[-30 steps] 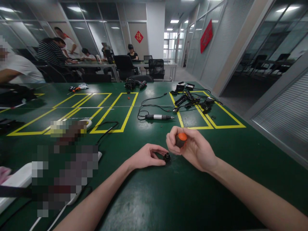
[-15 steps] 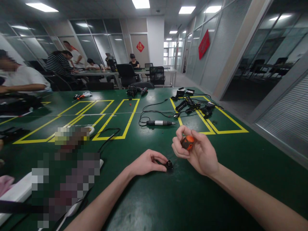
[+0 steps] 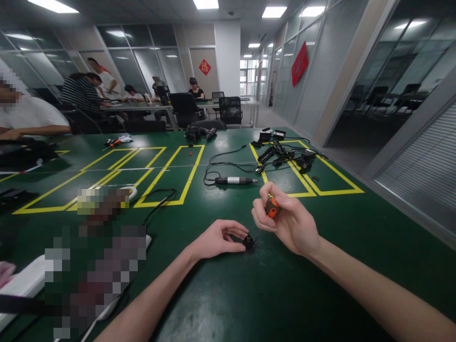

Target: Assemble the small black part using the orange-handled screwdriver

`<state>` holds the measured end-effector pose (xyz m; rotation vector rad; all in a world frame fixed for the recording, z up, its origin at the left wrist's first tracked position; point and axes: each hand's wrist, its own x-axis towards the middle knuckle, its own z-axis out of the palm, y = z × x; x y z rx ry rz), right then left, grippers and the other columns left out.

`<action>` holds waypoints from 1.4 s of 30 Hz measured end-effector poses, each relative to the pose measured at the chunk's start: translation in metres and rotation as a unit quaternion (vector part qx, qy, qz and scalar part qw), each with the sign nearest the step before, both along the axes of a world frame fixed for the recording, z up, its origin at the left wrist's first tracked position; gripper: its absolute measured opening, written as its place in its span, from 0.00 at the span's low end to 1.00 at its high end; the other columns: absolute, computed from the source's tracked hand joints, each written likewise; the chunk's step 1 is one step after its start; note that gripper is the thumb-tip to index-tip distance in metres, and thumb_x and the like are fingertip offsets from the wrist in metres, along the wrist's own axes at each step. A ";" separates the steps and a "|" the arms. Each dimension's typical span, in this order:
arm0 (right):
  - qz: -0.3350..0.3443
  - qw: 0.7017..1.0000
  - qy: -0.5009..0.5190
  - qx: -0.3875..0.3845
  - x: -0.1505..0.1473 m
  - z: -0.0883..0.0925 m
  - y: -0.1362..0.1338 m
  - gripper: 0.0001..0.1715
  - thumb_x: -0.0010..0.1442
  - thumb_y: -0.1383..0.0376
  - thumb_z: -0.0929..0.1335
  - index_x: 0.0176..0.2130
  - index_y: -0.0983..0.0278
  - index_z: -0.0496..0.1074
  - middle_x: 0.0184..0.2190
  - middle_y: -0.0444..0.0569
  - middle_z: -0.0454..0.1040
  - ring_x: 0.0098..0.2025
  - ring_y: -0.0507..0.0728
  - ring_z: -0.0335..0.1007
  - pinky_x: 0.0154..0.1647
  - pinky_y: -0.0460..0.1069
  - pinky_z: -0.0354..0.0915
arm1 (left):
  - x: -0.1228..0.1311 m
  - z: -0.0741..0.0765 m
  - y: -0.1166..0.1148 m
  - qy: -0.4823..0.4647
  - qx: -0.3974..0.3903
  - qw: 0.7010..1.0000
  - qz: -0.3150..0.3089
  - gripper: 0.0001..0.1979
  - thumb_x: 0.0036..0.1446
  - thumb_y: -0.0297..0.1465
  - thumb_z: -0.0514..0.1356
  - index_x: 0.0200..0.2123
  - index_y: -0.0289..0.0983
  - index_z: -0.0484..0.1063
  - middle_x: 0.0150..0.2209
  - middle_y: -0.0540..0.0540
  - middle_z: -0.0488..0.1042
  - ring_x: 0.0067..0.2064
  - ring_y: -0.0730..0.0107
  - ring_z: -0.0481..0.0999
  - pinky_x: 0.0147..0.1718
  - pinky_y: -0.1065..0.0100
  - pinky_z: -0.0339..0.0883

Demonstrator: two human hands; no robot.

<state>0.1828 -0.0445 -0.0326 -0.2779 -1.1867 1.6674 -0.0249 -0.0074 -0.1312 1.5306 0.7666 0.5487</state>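
My left hand (image 3: 221, 239) rests low over the table, thumb and fingertips closed on the edge of a small black part (image 3: 248, 243). This part sits on the green tabletop with a short round post standing up from it. To the right and a little higher, my right hand (image 3: 290, 216) is curled around an orange-and-black screwdriver handle (image 3: 273, 208). Its rounded end faces me, and no shaft can be made out. The handle is apart from the black part.
An electric screwdriver (image 3: 235, 180) with a black cable lies ahead. Black parts and cables (image 3: 281, 154) are heaped at the back right. A power drill (image 3: 211, 134) lies at the far edge. A white power strip (image 3: 24, 280) is at left. Another person (image 3: 32, 116) works at far left.
The orange-and-black handle has turned in my right hand, its orange patches now facing differently. My left hand stays at the black part. The whole view has shifted slightly.
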 end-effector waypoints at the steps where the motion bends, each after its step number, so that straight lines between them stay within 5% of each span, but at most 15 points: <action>1: -0.003 1.000 -0.010 0.008 0.000 0.000 0.000 0.10 0.69 0.59 0.62 0.38 0.61 0.67 0.23 0.40 0.63 0.23 0.51 0.52 0.26 0.48 0.49 | 0.000 -0.001 0.000 -0.004 -0.004 1.000 0.007 0.23 0.47 0.33 0.75 0.46 0.31 0.81 0.43 0.38 0.83 0.41 0.66 0.82 0.39 0.71 0.74; 4: -0.011 0.999 -0.037 0.025 0.000 0.000 0.001 0.19 0.71 0.60 0.60 0.32 0.64 0.69 0.27 0.44 0.66 0.25 0.51 0.58 0.28 0.49 0.53 | 0.000 -0.001 0.001 0.002 -0.009 1.000 0.006 0.19 0.47 0.34 0.75 0.42 0.31 0.82 0.40 0.40 0.84 0.36 0.70 0.81 0.38 0.72 0.73; 7: 0.000 0.999 -0.032 0.007 -0.001 0.000 0.002 0.26 0.73 0.58 0.57 0.27 0.65 0.69 0.23 0.42 0.60 0.23 0.50 0.53 0.25 0.48 0.49 | -0.002 0.000 0.002 0.013 0.000 1.000 -0.004 0.19 0.48 0.35 0.74 0.43 0.32 0.83 0.40 0.42 0.84 0.36 0.71 0.81 0.38 0.72 0.73; 11: 0.014 1.000 -0.003 -0.005 -0.001 -0.003 0.000 0.19 0.71 0.54 0.59 0.35 0.62 0.68 0.20 0.38 0.55 0.22 0.50 0.45 0.24 0.47 0.45 | -0.002 0.003 0.001 0.047 0.024 0.999 -0.010 0.20 0.51 0.36 0.73 0.45 0.33 0.83 0.40 0.43 0.84 0.33 0.73 0.79 0.34 0.74 0.71; 15: 0.005 0.999 -0.023 0.023 0.000 -0.003 -0.001 0.12 0.69 0.59 0.62 0.37 0.62 0.67 0.24 0.41 0.64 0.23 0.51 0.52 0.26 0.48 0.50 | -0.001 0.004 -0.001 0.061 0.034 0.997 -0.019 0.21 0.53 0.32 0.70 0.51 0.33 0.80 0.45 0.40 0.83 0.32 0.73 0.79 0.30 0.75 0.70; 18: 0.006 0.998 -0.051 0.030 0.001 -0.002 0.000 0.22 0.72 0.58 0.59 0.30 0.65 0.69 0.25 0.44 0.65 0.24 0.51 0.56 0.27 0.49 0.52 | 0.001 0.002 -0.002 0.026 0.025 0.999 -0.015 0.26 0.50 0.32 0.72 0.53 0.33 0.78 0.48 0.38 0.82 0.41 0.66 0.82 0.35 0.72 0.74; 21: 0.017 0.998 -0.052 0.002 0.000 -0.002 -0.002 0.28 0.73 0.56 0.56 0.27 0.66 0.70 0.20 0.40 0.56 0.21 0.50 0.48 0.23 0.48 0.46 | 0.002 -0.003 -0.001 0.014 0.002 1.000 0.004 0.24 0.46 0.35 0.75 0.47 0.32 0.81 0.44 0.39 0.83 0.38 0.67 0.82 0.38 0.70 0.75; 25: 0.023 1.000 -0.018 -0.007 -0.003 -0.003 -0.005 0.19 0.69 0.51 0.61 0.35 0.62 0.66 0.19 0.37 0.55 0.20 0.49 0.42 0.23 0.47 0.44 | 0.001 -0.002 0.000 0.017 -0.009 1.000 -0.003 0.21 0.47 0.37 0.75 0.43 0.32 0.82 0.41 0.40 0.84 0.34 0.69 0.81 0.39 0.69 0.75; 28: 0.029 0.999 -0.034 0.010 -0.003 -0.005 -0.007 0.13 0.68 0.55 0.64 0.36 0.61 0.65 0.21 0.39 0.60 0.21 0.50 0.47 0.23 0.47 0.47 | 0.000 0.001 0.000 0.021 -0.012 1.000 -0.019 0.21 0.49 0.37 0.74 0.45 0.33 0.83 0.43 0.40 0.84 0.36 0.68 0.81 0.40 0.68 0.76; 34: 0.018 0.997 -0.069 0.002 0.003 -0.009 -0.002 0.32 0.74 0.58 0.54 0.22 0.64 0.66 0.19 0.44 0.58 0.22 0.51 0.52 0.23 0.49 0.48 | -0.003 0.002 0.002 0.012 -0.013 0.999 -0.036 0.20 0.51 0.36 0.73 0.47 0.35 0.83 0.42 0.42 0.84 0.35 0.70 0.80 0.37 0.72 0.74; 38: 0.048 0.997 -0.037 -0.039 0.005 -0.005 -0.002 0.23 0.69 0.49 0.60 0.31 0.62 0.65 0.18 0.38 0.53 0.20 0.50 0.42 0.22 0.48 0.43 | -0.003 0.005 0.003 0.025 0.027 0.998 -0.052 0.19 0.54 0.35 0.70 0.49 0.36 0.82 0.44 0.42 0.83 0.36 0.70 0.80 0.35 0.74 0.73; 42: 0.053 0.997 -0.035 -0.037 0.005 -0.002 0.000 0.15 0.66 0.52 0.64 0.36 0.60 0.64 0.22 0.39 0.58 0.21 0.50 0.45 0.22 0.46 0.45 | -0.002 0.007 0.001 0.026 0.023 0.998 -0.060 0.22 0.56 0.32 0.68 0.55 0.37 0.79 0.47 0.41 0.82 0.37 0.70 0.81 0.36 0.73 0.74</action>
